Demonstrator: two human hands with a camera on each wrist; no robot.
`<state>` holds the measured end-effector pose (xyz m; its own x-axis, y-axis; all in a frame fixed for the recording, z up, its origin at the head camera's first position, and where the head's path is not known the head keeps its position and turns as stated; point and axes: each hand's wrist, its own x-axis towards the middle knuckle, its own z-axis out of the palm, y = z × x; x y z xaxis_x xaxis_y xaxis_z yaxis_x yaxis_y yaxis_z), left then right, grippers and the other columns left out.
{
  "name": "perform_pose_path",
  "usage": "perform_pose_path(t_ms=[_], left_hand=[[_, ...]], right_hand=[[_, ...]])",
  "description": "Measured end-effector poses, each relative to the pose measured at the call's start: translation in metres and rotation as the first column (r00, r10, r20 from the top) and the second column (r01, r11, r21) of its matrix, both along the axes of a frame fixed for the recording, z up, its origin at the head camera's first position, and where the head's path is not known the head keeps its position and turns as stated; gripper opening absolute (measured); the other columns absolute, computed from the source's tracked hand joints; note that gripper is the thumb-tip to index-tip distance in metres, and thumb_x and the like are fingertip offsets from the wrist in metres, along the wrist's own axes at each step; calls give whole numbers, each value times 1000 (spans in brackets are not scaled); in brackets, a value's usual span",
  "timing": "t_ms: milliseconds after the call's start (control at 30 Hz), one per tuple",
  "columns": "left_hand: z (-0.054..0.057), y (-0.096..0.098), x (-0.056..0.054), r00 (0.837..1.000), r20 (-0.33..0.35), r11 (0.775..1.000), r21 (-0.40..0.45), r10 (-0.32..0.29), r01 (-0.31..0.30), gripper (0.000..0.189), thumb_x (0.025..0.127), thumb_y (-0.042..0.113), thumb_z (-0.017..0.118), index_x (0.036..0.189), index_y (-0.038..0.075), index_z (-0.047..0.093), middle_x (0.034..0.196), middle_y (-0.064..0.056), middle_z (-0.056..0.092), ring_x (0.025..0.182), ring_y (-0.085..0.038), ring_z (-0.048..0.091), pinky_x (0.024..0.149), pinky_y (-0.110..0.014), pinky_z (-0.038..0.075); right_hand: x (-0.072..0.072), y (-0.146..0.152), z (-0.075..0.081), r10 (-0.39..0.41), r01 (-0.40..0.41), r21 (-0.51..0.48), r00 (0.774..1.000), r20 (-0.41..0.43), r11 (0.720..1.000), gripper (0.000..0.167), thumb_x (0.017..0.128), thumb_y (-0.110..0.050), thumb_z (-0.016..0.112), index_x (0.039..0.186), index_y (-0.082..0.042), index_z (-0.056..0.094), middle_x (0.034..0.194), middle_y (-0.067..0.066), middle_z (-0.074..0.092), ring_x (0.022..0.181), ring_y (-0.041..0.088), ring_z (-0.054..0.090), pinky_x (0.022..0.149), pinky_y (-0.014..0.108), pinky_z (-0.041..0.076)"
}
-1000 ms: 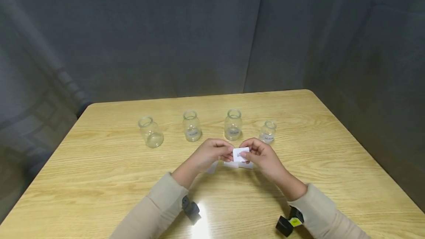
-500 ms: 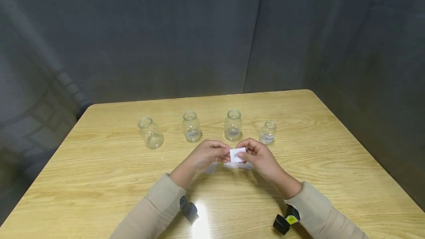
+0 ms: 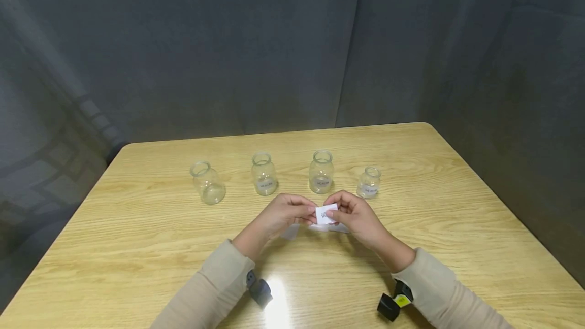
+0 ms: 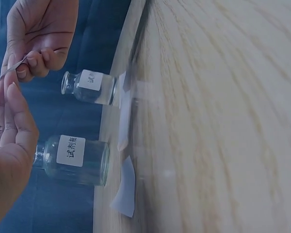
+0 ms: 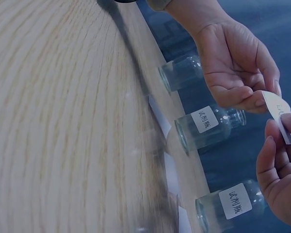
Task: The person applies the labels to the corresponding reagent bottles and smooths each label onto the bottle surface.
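Note:
A small white label (image 3: 322, 216) with dark handwriting is held up between both hands, above the table. My left hand (image 3: 284, 213) pinches its left edge between thumb and fingers. With thumb on its face and fingers behind, my right hand (image 3: 358, 217) grips the other side; the right wrist view shows the label (image 5: 277, 110) bending slightly. Beyond the hands, glass jars stand in a row: a plain jar (image 3: 208, 185), two labelled jars, one left of centre (image 3: 264, 172) and one right of centre (image 3: 321, 171), and a smaller labelled jar (image 3: 369, 182) at the right.
Pieces of white paper lie below the hands, among them a left piece (image 3: 290, 231) and a middle piece (image 3: 318, 227). The wooden table (image 3: 151, 248) reaches back to a dark grey curtain (image 3: 228, 55). A black camera (image 3: 259, 291) sits on the left wrist.
Both hands have shifted slightly left with the label between them, and more of its left part shows. The jars stay in place.

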<state>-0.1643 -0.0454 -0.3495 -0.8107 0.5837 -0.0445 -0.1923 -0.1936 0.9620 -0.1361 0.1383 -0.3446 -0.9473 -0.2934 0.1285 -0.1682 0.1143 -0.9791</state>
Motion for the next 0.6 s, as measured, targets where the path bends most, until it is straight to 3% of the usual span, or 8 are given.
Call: perform_pose_path(t_ms=[200,367,433,600], left_hand=[[-3,0,-1,1000,-10,999,-27,20,-20,20,80,-6,51,93,-21,50,69,-3,61,66,-12,59,64,-25,49],[-7,0,-4,997,-21,993,-81,79,-81,15,79,-3,53,89,-15,54,70,-3,60,66,-12,58,72,-37,48],[-9,-1,-6,995,-30,989,-102,100,-102,16,79,-2,54,88,-15,54,70,-3,59,65,-13,58,73,-40,47],[-11,-3,-8,989,-47,978,-147,142,-147,14,79,2,57,85,-10,56,72,-2,58,66,-13,57,70,-34,48]], right_hand=[[-3,0,-3,10,-10,3,1000,3,1000,15,79,6,55,93,11,50,73,8,49,62,9,48,58,21,46],[-6,-3,-5,-17,17,33,1000,12,999,15,79,3,57,92,9,52,73,8,48,61,10,47,56,21,44],[-7,-4,-6,-52,51,62,999,5,997,15,79,1,58,91,7,53,74,8,48,63,11,47,56,21,43],[-9,-5,-7,-196,200,141,980,-43,970,13,77,1,61,89,3,56,78,8,51,71,16,47,61,21,41]])
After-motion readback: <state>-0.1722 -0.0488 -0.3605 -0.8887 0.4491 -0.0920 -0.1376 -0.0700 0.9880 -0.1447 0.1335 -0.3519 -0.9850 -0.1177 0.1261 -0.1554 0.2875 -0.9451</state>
